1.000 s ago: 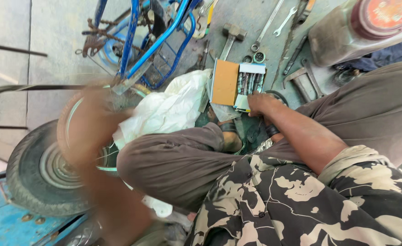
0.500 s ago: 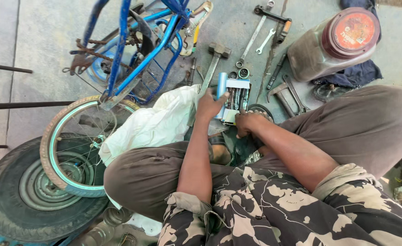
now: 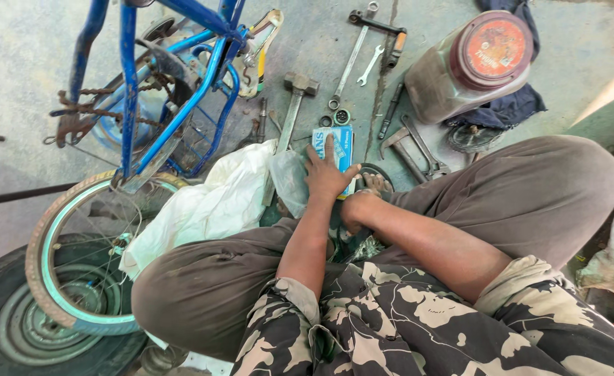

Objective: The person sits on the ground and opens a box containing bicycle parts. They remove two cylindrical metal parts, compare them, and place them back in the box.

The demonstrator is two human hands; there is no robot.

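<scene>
Here the left hand (image 3: 326, 175) lies flat on a small blue box (image 3: 339, 150), fingers apart, pressing it down on the floor between the knees. The right hand (image 3: 364, 202) is just beside it, fingers hidden, so I cannot tell their state. The box seems closed, contents not yet out. Its long axis points away, towards the hammer (image 3: 291, 111).

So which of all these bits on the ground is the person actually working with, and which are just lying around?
In hand:
- left hand, flat on the small blue box
- right hand, low beside the box, what it grips is hidden

Lying about:
- hammer
- long spanner
- small spanner
- brown jar on its side
- white plastic bag
- blue bicycle frame
- bicycle wheel
</scene>
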